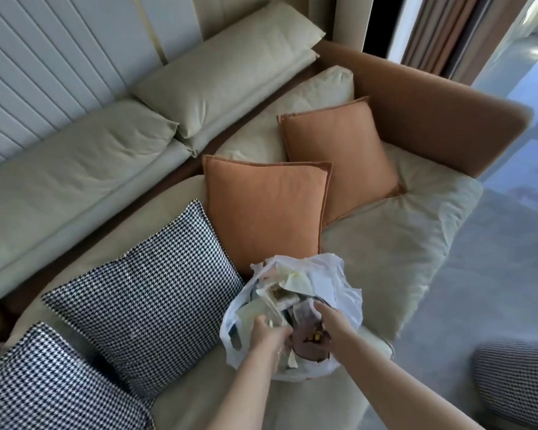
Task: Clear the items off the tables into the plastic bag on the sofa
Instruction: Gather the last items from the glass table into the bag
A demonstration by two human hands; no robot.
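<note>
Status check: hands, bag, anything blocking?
Both hands at the bag mouth: left hand grips a clear wrapper, right hand reaches in. Plastic bag open on the sofa, stuffed. Nothing blocking.

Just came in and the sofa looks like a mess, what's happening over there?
A person is stuffing items into a white plastic bag that sits on the sofa seat, next to a houndstooth cushion and an orange cushion. Both hands are in the bag's mouth: the left hand has a grip on a clear wrapper, the right hand reaches among the papers and wrappers already filling it.
</note>
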